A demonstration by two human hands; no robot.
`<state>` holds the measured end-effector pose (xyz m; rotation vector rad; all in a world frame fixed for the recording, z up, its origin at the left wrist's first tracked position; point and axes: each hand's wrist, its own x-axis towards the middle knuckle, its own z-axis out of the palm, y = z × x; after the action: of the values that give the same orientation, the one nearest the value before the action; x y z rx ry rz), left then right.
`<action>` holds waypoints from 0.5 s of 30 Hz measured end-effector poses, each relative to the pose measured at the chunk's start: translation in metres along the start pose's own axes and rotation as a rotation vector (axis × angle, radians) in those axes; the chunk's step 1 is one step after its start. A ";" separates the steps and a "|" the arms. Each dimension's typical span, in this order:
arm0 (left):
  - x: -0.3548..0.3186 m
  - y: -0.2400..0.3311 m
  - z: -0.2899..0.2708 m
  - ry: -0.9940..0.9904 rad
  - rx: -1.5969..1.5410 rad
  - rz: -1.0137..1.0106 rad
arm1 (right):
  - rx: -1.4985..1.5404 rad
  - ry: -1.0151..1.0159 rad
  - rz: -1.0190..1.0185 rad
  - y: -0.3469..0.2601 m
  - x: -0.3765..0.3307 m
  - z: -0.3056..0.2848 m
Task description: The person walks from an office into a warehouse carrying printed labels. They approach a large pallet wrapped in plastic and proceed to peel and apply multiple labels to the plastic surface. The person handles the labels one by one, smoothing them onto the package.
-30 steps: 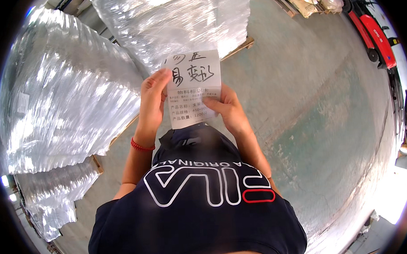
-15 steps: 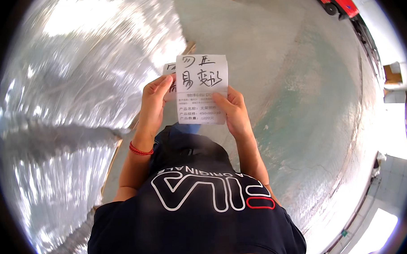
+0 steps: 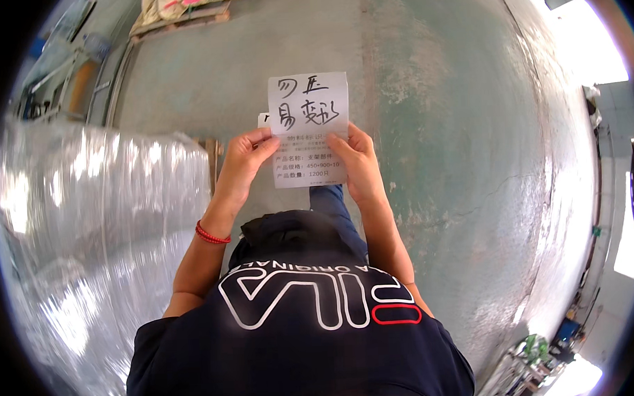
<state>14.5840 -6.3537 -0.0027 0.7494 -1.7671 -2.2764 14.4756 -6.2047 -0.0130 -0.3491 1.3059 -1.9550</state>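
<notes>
holding hands: left hand and right hand pinch one printed sheet, each grip closed on an edge, beyond the dark shirt.
second sheet: peeks out behind, left.
paper step: probably inspecting; the next move calls for a light pinch.
wrapped stack: at left.
wooden pallet: farther, upper left.

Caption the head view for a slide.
Left hand and right hand hold white paper sheets, a shiny wrapped stack standing to the left.

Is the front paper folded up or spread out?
Spread out: the paper shows handwriting above and print below, between the left hand and right hand.
</notes>
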 end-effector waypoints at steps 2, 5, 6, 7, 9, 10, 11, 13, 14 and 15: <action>0.064 0.004 0.018 -0.038 0.027 0.002 | 0.006 0.022 -0.039 -0.012 0.048 -0.033; 0.149 0.007 0.048 0.014 0.076 0.061 | -0.093 0.074 -0.147 -0.028 0.118 -0.072; 0.172 0.009 0.056 0.060 0.091 0.092 | -0.146 0.085 -0.186 -0.038 0.139 -0.078; 0.197 0.014 0.056 0.075 0.278 0.107 | -0.365 0.193 -0.222 -0.053 0.160 -0.086; 0.250 0.034 0.058 0.110 0.639 0.136 | -0.817 0.393 -0.297 -0.100 0.204 -0.106; 0.276 0.047 0.065 0.080 0.784 0.144 | -1.131 0.313 -0.565 -0.122 0.233 -0.117; 0.301 0.062 0.072 0.049 0.928 0.149 | -1.255 0.175 -0.642 -0.143 0.262 -0.122; 0.348 0.079 0.080 -0.020 1.066 0.127 | -1.480 -0.101 -0.786 -0.163 0.314 -0.129; 0.371 0.087 0.085 -0.047 1.052 0.104 | -1.418 -0.191 -0.810 -0.162 0.345 -0.135; 0.400 0.094 0.088 -0.075 1.043 0.095 | -1.483 -0.291 -0.776 -0.163 0.377 -0.142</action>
<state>14.1817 -6.4737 -0.0130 0.6574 -2.9208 -1.1930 14.0639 -6.3427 0.0029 -1.9574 2.3910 -0.9032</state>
